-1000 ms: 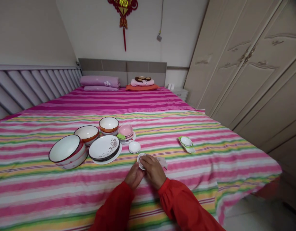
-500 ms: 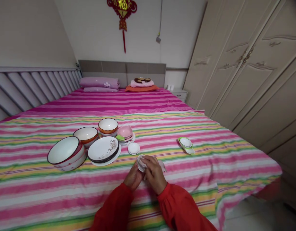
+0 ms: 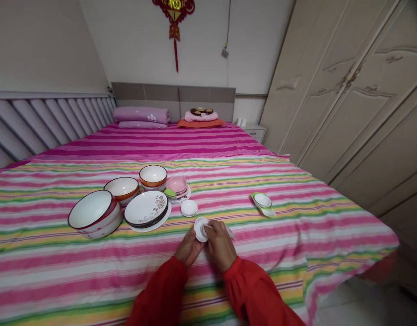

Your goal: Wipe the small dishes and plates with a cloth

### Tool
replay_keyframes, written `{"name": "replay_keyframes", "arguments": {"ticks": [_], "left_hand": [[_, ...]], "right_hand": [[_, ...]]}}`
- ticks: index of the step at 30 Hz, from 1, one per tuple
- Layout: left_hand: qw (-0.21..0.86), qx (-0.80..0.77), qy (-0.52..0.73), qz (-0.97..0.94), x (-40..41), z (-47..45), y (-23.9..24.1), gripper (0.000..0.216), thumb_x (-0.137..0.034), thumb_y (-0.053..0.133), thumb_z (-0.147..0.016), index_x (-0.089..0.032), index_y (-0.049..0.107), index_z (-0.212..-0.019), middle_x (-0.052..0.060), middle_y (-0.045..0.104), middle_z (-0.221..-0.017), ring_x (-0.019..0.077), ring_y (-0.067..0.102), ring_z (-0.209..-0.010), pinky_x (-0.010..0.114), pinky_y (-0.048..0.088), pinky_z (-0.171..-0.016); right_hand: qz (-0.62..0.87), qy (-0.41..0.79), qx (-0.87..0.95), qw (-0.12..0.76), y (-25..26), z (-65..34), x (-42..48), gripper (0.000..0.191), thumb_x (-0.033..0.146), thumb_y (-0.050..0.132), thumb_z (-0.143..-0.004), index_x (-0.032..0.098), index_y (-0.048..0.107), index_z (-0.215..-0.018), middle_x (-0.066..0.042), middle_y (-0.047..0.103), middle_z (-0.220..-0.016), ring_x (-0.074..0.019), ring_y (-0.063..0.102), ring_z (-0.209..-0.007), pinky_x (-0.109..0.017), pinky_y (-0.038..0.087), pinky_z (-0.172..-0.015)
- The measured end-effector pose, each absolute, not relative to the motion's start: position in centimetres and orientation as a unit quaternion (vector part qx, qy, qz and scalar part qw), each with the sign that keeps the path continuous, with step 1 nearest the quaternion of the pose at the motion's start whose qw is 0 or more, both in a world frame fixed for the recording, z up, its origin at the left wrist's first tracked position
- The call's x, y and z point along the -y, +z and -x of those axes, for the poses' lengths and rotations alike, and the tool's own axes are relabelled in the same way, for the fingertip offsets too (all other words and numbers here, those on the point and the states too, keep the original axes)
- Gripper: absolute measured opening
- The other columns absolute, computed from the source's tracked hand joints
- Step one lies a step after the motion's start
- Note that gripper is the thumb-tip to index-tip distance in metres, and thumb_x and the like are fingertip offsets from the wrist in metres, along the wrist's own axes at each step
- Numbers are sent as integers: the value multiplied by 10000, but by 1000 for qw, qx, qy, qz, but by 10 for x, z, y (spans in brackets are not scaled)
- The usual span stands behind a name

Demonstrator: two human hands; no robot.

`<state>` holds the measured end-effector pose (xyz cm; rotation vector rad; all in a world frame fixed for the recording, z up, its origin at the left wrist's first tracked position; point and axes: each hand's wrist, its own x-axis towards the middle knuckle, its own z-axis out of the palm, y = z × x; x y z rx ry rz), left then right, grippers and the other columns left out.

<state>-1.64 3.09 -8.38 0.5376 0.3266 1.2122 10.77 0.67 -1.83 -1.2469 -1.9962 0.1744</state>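
A bedroom bed with a pink, green and yellow striped sheet [image 3: 296,217] carries the crockery. Near its front edge, the left hand [image 3: 189,250] has its grip closed on a small round white ceramic dish [image 3: 200,228], tilted up; the right hand [image 3: 220,244] presses a whitish cloth [image 3: 229,231] into it, its grip closed on that cloth.

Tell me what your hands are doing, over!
Left hand holds small white dish. Right hand presses cloth into it. Stacked saucers just beyond.

Bowls [image 3: 95,213] and plates [image 3: 146,208] sit on the striped bedspread [image 3: 296,217], with pillows [image 3: 140,115] by the headboard [image 3: 172,97].
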Motion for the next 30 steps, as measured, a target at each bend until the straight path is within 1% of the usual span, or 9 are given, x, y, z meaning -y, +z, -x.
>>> {"name": "replay_keyframes", "arguments": {"ticks": [2, 5, 8, 11, 14, 18, 20, 24, 30], "left_hand": [[776, -156, 558, -249, -30, 16, -83, 585, -394, 654, -734, -167, 488, -1246, 96, 623, -1128, 214, 545, -1077, 364, 333, -1023], [771, -160, 554, -270, -29, 15, -79, 621, -410, 688, -695, -176, 496, -1237, 94, 626, -1117, 229, 540, -1087, 369, 347, -1008], [761, -178, 553, -288, -28, 14, -74, 633, -390, 737, -640, -184, 529, -1200, 82, 644, -1065, 238, 547, -1076, 359, 374, -981], [756, -200, 557, -279, -27, 16, -75, 622, -399, 735, -639, -186, 539, -1188, 66, 662, -972, 234, 570, -1026, 351, 405, -942], [763, -189, 559, -265, -27, 17, -77, 619, -426, 701, -673, -177, 523, -1211, 77, 654, -994, 228, 572, -1012, 358, 398, -948], [779, -160, 551, -253, -28, 16, -79, 574, -392, 683, -706, -153, 529, -1205, 98, 639, -1063, 212, 566, -1012, 373, 366, -985], [785, -155, 549, -243, -28, 16, -79, 543, -374, 683, -712, -151, 545, -1187, 92, 643, -1065, 200, 561, -1021, 370, 345, -1007], [790, -142, 553, -225, -30, 16, -82, 529, -389, 689, -702, -150, 565, -1158, 91, 615, -1150, 208, 498, -1136, 368, 272, -1067], [792, -132, 551, -226, -32, 15, -83, 535, -415, 618, -761, -148, 522, -1214, 113, 574, -1225, 243, 407, -1246, 400, 208, -1101]], "right_hand": [[475, 108, 780, 393, -17, -108, -4, 275, 17, 459, -716, 183, 640, -840, -79, 575, -888, -213, 494, -844, -333, 424, -730], [482, 176, 715, 475, -16, -106, -9, 369, 4, 448, -631, 177, 612, -913, -64, 579, -878, -196, 528, -847, -312, 445, -745], [488, 214, 655, 536, -18, -97, -17, 323, 38, 447, -620, 185, 607, -859, -53, 591, -846, -188, 553, -822, -305, 461, -740], [442, 247, 670, 544, -22, -90, -17, 311, 47, 445, -637, 192, 632, -839, -62, 622, -894, -188, 570, -874, -304, 463, -784], [401, 249, 717, 513, -25, -95, -11, 371, 35, 444, -635, 203, 648, -896, -57, 641, -974, -193, 562, -945, -328, 439, -847], [402, 187, 802, 402, -22, -115, -7, 327, 10, 456, -649, 207, 659, -814, -35, 646, -895, -191, 547, -860, -327, 432, -770], [419, 137, 811, 385, -18, -121, -10, 282, 5, 461, -682, 189, 651, -779, -52, 631, -852, -192, 529, -833, -322, 436, -745], [418, 60, 805, 416, -13, -116, -18, 272, 45, 464, -764, 162, 627, -948, -101, 598, -976, -215, 495, -933, -358, 442, -816], [434, 28, 834, 340, -22, -106, -9, 413, 70, 489, -764, 157, 541, -1165, -114, 553, -1144, -247, 440, -1074, -407, 402, -900]]}}
